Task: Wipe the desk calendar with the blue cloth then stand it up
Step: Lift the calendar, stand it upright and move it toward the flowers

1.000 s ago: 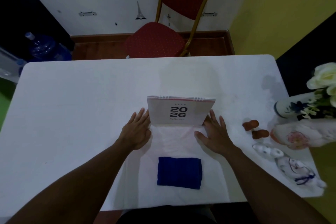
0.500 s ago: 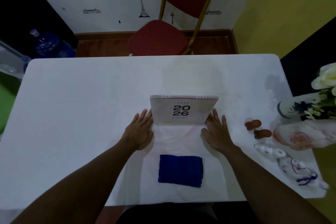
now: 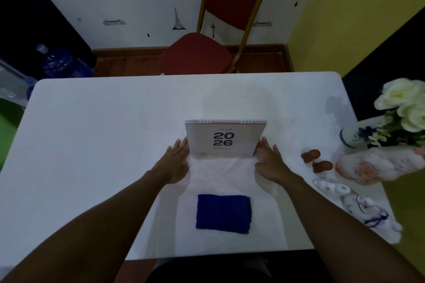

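The desk calendar [image 3: 224, 138], grey-white with "2026" on its front and a spiral binding on top, stands upright in the middle of the white table [image 3: 96, 145]. My left hand [image 3: 176, 163] rests flat at its lower left corner, fingers apart, fingertips touching its edge. On the opposite side, my right hand [image 3: 270, 161] lies flat at the lower right corner in the same way. The folded blue cloth [image 3: 223, 213] lies on the table nearer to me, apart from both hands.
Along the right edge stand a vase with white flowers [image 3: 391, 122], a white floral ceramic piece [image 3: 377, 165], two small brown objects [image 3: 316, 159] and white figurines [image 3: 354, 202]. A red chair [image 3: 197, 55] is behind the table. A blue water bottle [image 3: 59, 62] stands at the far left.
Both hands stay at the calendar's lower corners and the calendar stays upright. The view has shifted slightly; nothing else has moved.
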Available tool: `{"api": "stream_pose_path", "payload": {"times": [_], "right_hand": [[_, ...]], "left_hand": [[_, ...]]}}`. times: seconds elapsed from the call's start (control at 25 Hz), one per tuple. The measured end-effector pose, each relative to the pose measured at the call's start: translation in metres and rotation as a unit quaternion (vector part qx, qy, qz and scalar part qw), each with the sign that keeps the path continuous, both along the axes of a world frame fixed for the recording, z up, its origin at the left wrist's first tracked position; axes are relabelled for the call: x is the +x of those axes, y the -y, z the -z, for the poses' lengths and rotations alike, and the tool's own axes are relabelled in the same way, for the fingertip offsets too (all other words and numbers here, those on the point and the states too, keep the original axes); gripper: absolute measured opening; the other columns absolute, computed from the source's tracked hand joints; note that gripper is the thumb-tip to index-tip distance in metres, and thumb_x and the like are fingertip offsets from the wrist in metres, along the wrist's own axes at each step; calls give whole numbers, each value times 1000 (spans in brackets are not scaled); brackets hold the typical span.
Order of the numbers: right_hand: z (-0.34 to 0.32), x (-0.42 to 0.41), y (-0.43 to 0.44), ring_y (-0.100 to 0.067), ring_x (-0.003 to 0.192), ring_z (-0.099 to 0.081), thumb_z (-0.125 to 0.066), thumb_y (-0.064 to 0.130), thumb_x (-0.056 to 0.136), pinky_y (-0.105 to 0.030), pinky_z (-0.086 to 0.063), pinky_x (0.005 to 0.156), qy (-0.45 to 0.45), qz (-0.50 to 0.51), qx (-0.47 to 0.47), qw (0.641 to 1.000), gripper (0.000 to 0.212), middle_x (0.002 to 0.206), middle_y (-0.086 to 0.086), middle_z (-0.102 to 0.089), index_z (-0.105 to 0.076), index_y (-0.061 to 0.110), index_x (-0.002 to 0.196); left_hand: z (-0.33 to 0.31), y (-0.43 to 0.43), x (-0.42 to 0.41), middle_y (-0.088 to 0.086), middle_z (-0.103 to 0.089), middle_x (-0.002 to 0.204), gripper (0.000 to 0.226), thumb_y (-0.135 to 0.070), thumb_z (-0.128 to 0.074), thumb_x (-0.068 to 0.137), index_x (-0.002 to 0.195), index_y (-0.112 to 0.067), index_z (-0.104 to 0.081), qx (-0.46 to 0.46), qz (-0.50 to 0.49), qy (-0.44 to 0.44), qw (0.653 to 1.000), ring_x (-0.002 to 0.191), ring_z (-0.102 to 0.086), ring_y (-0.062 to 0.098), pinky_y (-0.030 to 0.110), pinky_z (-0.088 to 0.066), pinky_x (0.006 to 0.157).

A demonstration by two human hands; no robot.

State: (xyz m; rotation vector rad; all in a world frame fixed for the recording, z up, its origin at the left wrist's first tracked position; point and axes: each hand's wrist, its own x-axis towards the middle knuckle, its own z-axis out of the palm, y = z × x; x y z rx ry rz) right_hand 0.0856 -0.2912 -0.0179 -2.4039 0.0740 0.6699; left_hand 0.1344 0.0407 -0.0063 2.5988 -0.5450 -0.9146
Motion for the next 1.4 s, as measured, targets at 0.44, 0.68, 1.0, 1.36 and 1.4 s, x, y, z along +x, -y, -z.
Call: {"api": "stream_pose_path", "payload": {"times": [0.44,0.68,1.0,1.36,1.4], "right_hand": [[-41,-22,-36,-21,150,-34,-61,13,96,-42,-40,116,85,326,183,924,80,165,6,-33,-21,38,160],[-62,-14,-45,-18,125,-58,-52,-2,81,-19,-53,87,110,322,226,913,79,128,11,-64,-42,43,145],[-88,-10,4,-10,118,-57,-54,5,74,-20,-52,88,130,365,239,890,82,120,22,-63,-43,50,142],[-90,-20,104,15,97,-65,-34,-5,61,-34,-60,80,162,469,239,835,99,108,41,-66,-41,48,145],[-89,-22,110,17,88,-64,-32,-6,62,-31,-61,68,159,478,242,829,101,103,44,-65,-39,51,146]], "left_hand": [[-45,36,-30,-43,-52,131,74,-40,-67,87,145,-61,-26,-301,-282,57,909,115,-54,-19,1,-49,76],[-55,51,-30,-44,-55,125,72,-20,-73,89,139,-58,-38,-373,-282,87,880,116,-53,-19,-2,-44,77],[-71,110,10,-49,-53,119,81,-11,-70,83,145,-49,-36,-363,-256,30,895,110,-53,-23,1,-46,81],[-87,243,53,-13,-53,135,80,-2,-57,83,154,-30,-32,-354,-176,-6,919,127,-50,16,41,-49,101],[-87,253,55,-13,-52,135,79,-2,-57,84,154,-29,-31,-350,-174,-12,920,126,-50,16,43,-50,101]]}}
